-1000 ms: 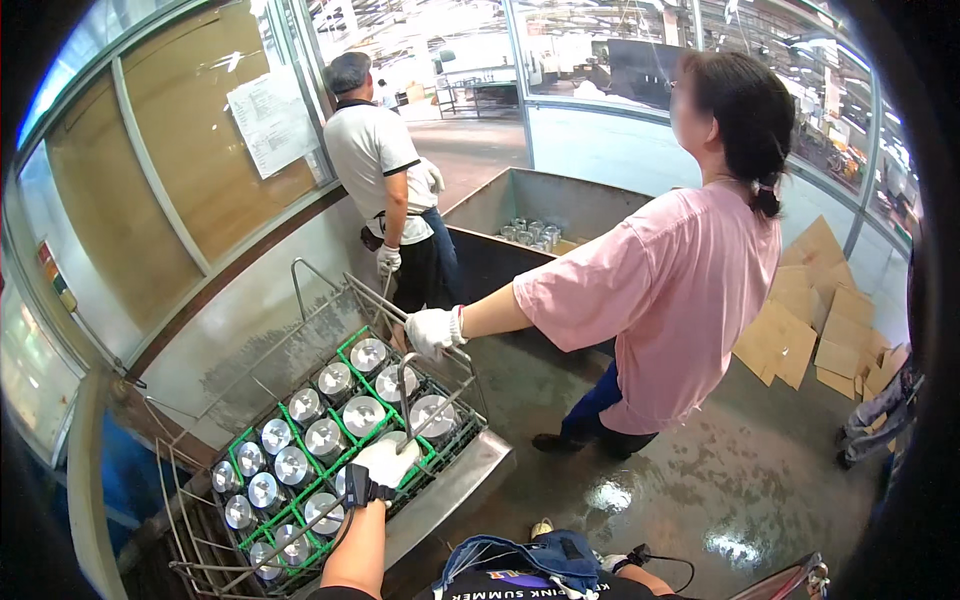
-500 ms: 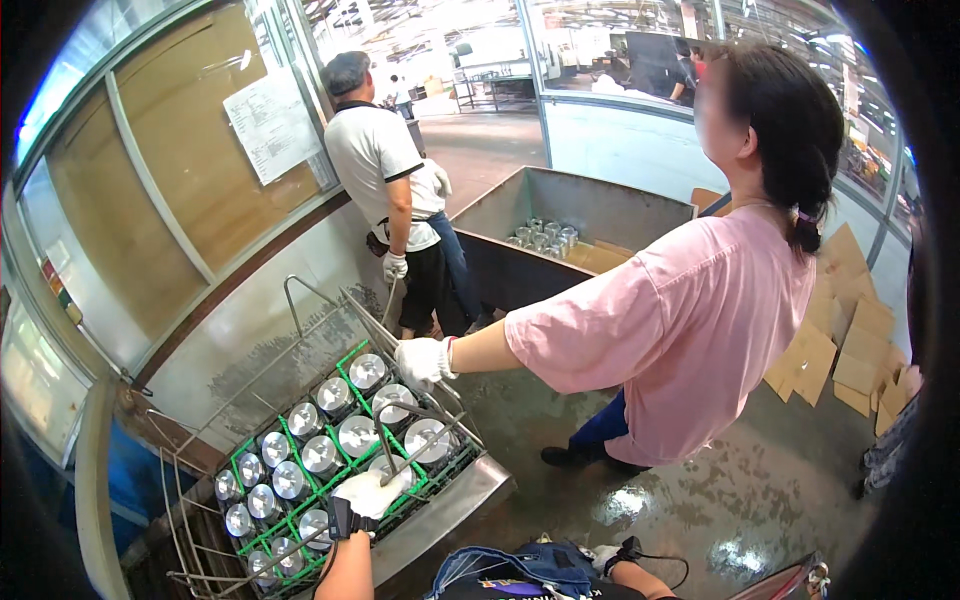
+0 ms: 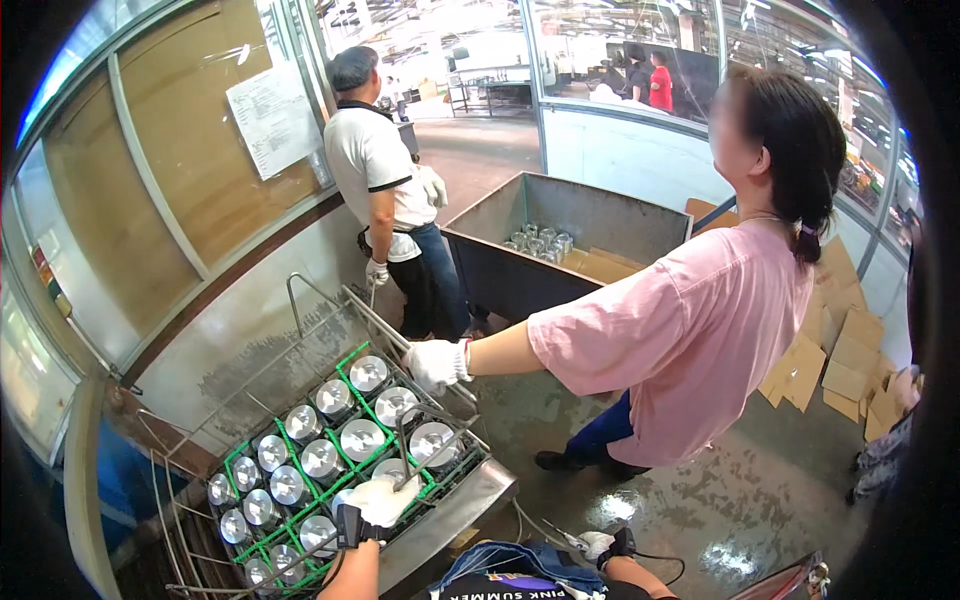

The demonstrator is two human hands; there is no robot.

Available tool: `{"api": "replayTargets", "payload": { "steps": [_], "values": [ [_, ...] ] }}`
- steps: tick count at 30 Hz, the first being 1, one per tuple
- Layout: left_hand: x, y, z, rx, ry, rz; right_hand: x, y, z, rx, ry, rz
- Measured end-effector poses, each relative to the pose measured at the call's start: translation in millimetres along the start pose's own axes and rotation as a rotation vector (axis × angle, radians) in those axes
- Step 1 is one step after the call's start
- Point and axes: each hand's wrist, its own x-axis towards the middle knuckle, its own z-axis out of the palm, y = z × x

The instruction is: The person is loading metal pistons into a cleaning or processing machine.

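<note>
Gloved left hand (image 3: 382, 500) at the near edge of a wire rack (image 3: 378, 318), you keep your fingers curled around a bent metal handle (image 3: 402, 440). Half a second ago the handle leans toward the rack's left side; now it stands more upright.

The metal cylinders (image 3: 362, 440), end faces up, stay in the cells of the green dividers, from the far corner to the near one, with no shift among them to be seen. A bright metal ledge (image 3: 450, 510) lines the near edge.

The newer sight is your right hand (image 3: 600, 546), out past the rack's right corner, where a thin cord (image 3: 549, 522) with a metallic end now shows beside the glove. Whether those fingers grasp it, you cannot tell from here.

Along the rack's far-right edge, a co-worker in pink keeps a gloved hand (image 3: 438, 366) on the rail. Beyond, a second co-worker (image 3: 375, 170) turns slightly, near a dark metal bin (image 3: 515, 285) holding more cylinders and cardboard.

For the work in hand, the change looks small: the load sits where it does, the rack seems steadied from two edges, and only your handle and right hand tell of movement.
</note>
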Motion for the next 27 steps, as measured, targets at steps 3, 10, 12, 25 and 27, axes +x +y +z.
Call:
{"api": "replayTargets", "payload": {
  "steps": [3, 10, 12, 25, 27],
  "values": [
    [5.3, -4.5, 7.1, 0.055, 0.078, 0.034, 18.9, 19.6, 49.6, 0.061, -0.066, 0.01],
    [-15.1, -11.1, 11.4, 0.026, 0.158, 0.076, 35.4, 27.3, 68.9, -0.012, -0.086, 0.084],
    [-19.3, -10.5, 4.3, -0.018, 0.123, 0.146, 16.7, 10.9, 45.5, -0.156, -0.027, 0.057],
    [8.1, -79.1, -72.4, -0.019, 0.113, 0.005, -89.5, -188.3, -135.7, 0.864, 0.237, -0.093],
    [17.5, -79.4, -76.1, 0.109, 0.161, 0.059, -91.8, -228.4, -154.3, 0.448, 0.255, -0.032]
  ]
}}
